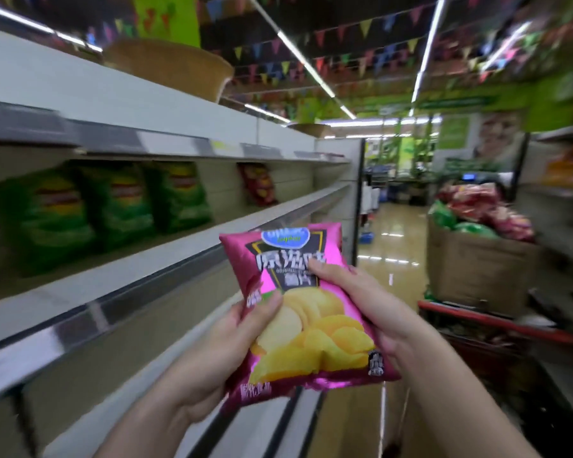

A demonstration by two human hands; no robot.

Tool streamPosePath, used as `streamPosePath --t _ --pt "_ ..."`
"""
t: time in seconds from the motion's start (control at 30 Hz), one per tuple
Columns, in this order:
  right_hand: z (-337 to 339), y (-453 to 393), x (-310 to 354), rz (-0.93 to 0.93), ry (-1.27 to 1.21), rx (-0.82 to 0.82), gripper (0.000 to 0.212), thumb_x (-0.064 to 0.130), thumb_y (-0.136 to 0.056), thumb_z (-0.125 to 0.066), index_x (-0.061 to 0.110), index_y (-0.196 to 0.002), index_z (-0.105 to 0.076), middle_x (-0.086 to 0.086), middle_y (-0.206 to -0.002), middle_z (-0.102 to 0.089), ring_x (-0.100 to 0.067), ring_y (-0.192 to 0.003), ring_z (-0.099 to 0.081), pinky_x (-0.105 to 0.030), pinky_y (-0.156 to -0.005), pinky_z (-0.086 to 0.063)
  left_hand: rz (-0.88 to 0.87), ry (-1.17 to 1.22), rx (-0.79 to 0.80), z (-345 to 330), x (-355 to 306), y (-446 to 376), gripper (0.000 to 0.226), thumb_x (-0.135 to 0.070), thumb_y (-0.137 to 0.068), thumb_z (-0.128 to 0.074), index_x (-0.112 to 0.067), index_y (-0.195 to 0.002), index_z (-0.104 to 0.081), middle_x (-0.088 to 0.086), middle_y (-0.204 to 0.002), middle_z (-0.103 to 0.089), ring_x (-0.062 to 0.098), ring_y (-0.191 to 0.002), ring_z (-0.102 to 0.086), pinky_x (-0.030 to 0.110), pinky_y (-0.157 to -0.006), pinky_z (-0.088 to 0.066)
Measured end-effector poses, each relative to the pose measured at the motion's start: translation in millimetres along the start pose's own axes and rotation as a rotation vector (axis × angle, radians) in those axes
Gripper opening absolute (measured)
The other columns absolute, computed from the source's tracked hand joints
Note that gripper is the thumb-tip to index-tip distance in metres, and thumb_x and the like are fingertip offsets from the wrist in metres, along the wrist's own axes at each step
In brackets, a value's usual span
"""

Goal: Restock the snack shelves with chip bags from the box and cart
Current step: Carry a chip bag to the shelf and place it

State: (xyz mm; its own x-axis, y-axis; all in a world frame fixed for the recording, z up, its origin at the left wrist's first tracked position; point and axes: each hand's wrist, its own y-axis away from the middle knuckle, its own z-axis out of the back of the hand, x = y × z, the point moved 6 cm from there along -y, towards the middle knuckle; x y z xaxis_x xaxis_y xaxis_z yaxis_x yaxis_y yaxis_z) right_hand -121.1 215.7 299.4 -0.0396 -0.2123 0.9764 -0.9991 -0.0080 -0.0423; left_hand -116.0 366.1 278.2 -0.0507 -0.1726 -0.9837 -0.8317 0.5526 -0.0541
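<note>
The aisle is brightly lit from above by long strip lights [306, 66] running down the ceiling; they smear into white streaks. The polished floor [389, 233] throws back patches of glare far down the aisle; a thin bright line also gleams low between the arms. Motion blur softens nearly everything; the green bags [119, 201] on the shelf and the box [477, 259] of bags on the right are smudged, their print unreadable. The pink bag [298, 309] in the middle is sharpest, its foil shining at the edges; its lettering is perhaps only half legible. Wide-angle distortion bends the shelf edges [146, 269]; the corners darken slightly.
</note>
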Motion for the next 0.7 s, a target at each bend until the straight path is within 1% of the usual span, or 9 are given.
streamPosePath --t 0.07,0.17,0.3,0.37,0.4,0.5,0.57,0.67,0.7 --pt "42 -9 0 0.009 -0.001 -0.051 0.053 0.031 -0.076 -0.073 0.008 -0.123 -0.062 -0.017 -0.109 -0.072 -0.034 -0.098 -0.070 -0.043 -0.083 -0.059 0.007 0.031 0.016 -20 16 -41 0.048 -0.033 -0.077 -0.061 -0.007 -0.117 -0.062 0.017 -0.101 -0.073 0.028 -0.077 -0.073 0.035 -0.062 -0.061" --pt "96 -31 0 0.022 -0.029 -0.124 0.054 0.034 -0.076 -0.071 0.006 -0.122 -0.064 -0.017 -0.110 -0.072 -0.035 -0.103 -0.068 -0.044 -0.089 -0.057 0.008 0.021 0.042 -41 35 -102 0.049 -0.031 -0.077 -0.066 -0.011 -0.122 -0.060 0.013 -0.107 -0.073 0.031 -0.094 -0.071 0.039 -0.079 -0.060" --pt "170 -77 -2 0.057 0.111 -0.235 0.057 0.045 -0.079 -0.067 0.007 -0.122 -0.063 -0.013 -0.111 -0.073 -0.031 -0.105 -0.069 -0.046 -0.098 -0.052 -0.052 0.040 0.018 -55 51 -187 0.049 -0.026 -0.073 -0.071 -0.014 -0.118 -0.058 0.010 -0.103 -0.074 0.030 -0.092 -0.072 0.041 -0.081 -0.058" --pt "203 -106 -5 0.066 0.214 -0.262 0.065 0.054 -0.077 -0.071 0.012 -0.125 -0.060 -0.008 -0.113 -0.073 -0.027 -0.105 -0.069 -0.046 -0.100 -0.050 -0.084 0.066 0.008 -60 60 -236 0.052 -0.024 -0.070 -0.073 -0.014 -0.119 -0.057 0.010 -0.102 -0.074 0.030 -0.092 -0.072 0.041 -0.081 -0.056" --pt "217 -121 -4 0.069 0.278 -0.258 0.066 0.056 -0.075 -0.072 0.017 -0.126 -0.059 -0.004 -0.113 -0.073 -0.023 -0.105 -0.069 -0.044 -0.099 -0.051 -0.103 0.080 0.007 -63 62 -261 0.053 -0.022 -0.070 -0.074 -0.014 -0.119 -0.057 0.010 -0.102 -0.074 0.029 -0.092 -0.072 0.040 -0.078 -0.057" --pt "256 -174 7 0.121 0.414 -0.278 0.055 0.051 -0.074 -0.070 0.024 -0.121 -0.059 0.005 -0.109 -0.074 -0.015 -0.100 -0.071 -0.039 -0.095 -0.054 -0.114 0.130 0.010 -71 67 -338 0.054 -0.018 -0.069 -0.075 -0.013 -0.119 -0.057 0.010 -0.102 -0.074 0.030 -0.091 -0.072 0.039 -0.071 -0.059" --pt "278 -215 25 0.171 0.468 -0.339 0.055 0.053 -0.072 -0.069 0.025 -0.119 -0.060 0.008 -0.105 -0.075 -0.012 -0.096 -0.072 -0.036 -0.092 -0.055 -0.112 0.158 0.016 -71 62 -395 0.055 -0.017 -0.069 -0.076 -0.012 -0.121 -0.057 0.012 -0.104 -0.074 0.032 -0.093 -0.071 0.043 -0.078 -0.059" --pt "307 -279 44 0.245 0.496 -0.382 0.056 0.060 -0.074 -0.072 0.027 -0.118 -0.060 0.014 -0.102 -0.074 -0.005 -0.093 -0.071 -0.023 -0.081 -0.056 -0.131 0.150 0.050 -65 51 -470 0.057 -0.020 -0.067 -0.077 -0.012 -0.121 -0.058 0.012 -0.105 -0.073 0.032 -0.094 -0.071 0.046 -0.083 -0.056" --pt "317 -299 46 0.257 0.501 -0.381 0.059 0.064 -0.073 -0.072 0.029 -0.118 -0.060 0.014 -0.104 -0.074 -0.004 -0.093 -0.071 -0.022 -0.081 -0.055 -0.137 0.134 0.059 -63 50 -492 0.057 -0.022 -0.067 -0.077 -0.013 -0.120 -0.058 0.011 -0.104 -0.074 0.032 -0.094 -0.071 0.048 -0.085 -0.056"
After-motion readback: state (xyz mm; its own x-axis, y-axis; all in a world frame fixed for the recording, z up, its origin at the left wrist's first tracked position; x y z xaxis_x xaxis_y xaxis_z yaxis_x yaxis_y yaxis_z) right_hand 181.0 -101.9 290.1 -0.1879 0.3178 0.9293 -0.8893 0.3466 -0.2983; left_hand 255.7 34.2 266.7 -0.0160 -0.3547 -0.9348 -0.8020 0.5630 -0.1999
